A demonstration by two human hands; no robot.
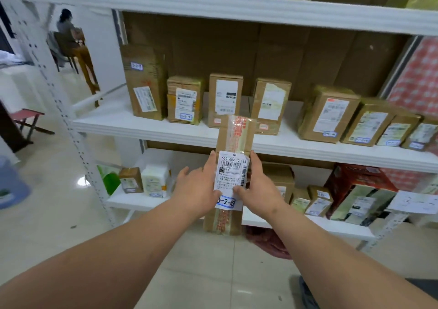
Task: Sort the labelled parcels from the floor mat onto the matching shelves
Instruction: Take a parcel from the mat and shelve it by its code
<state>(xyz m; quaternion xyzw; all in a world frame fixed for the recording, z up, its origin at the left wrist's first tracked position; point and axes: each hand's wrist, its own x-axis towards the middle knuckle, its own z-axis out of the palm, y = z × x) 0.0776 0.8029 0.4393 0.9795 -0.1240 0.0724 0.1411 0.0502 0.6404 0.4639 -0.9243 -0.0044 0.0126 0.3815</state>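
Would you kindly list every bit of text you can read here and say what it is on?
"502-602-12 123": printed label on the long parcel both hands hold.
"3-2-10": handwritten tag on that parcel.
"3-": paper sign on the lower shelf; the rest is unclear.
Labels on the shelved boxes: too blurred.

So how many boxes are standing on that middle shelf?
8: a tall box far left, three smaller boxes beside it, four leaning boxes at the right. Others may be hidden.

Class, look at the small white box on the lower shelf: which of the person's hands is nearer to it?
Left. The left hand, gripping the long parcel, sits just right of the white box; the right hand is beyond the parcel.
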